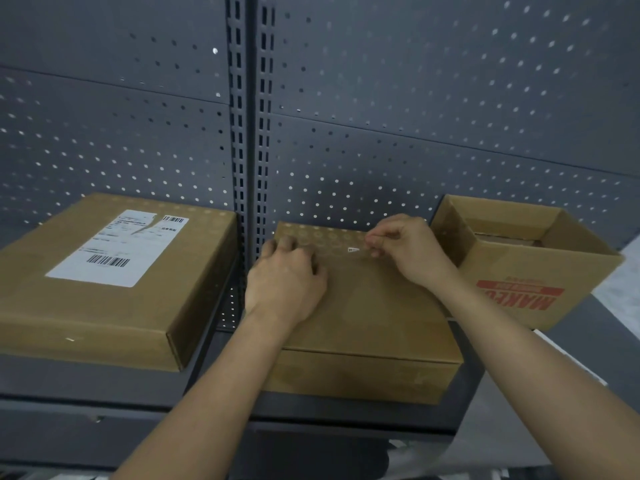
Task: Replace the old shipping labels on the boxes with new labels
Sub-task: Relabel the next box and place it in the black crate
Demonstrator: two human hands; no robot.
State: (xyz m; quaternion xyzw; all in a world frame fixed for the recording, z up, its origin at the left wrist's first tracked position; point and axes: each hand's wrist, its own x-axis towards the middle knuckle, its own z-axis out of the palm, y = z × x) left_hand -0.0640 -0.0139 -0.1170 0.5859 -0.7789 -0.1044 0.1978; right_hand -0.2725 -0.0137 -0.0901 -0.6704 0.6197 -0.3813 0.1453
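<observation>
Two bare forearms enter from the lower edge and converge on the middle box, a flat closed carton lying on the shelf with its long side towards the viewer. Its top is seen stripped of its label but for one small white scrap near the far edge, with its long axis running left to right along that edge. The right hand is the nearer of the two to it: thumb and forefinger are closed to a narrow pinch just to the right of the scrap, the other fingers being curled under. Whether the edge of the scrap is already gripped cannot be told. The left hand is set on the far left part of the same top, well to the left of the scrap, with fingers bent and their tips on the cardboard; nothing is seen held in it, and it is judged to be steadying the carton. A pull towards the right, along the scrap's length, would be favoured by this arrangement. On the left, a second box is shown bearing a torn label, not yet removed. On the right, an open box is placed, and a grey pegboard is seen behind all three.
</observation>
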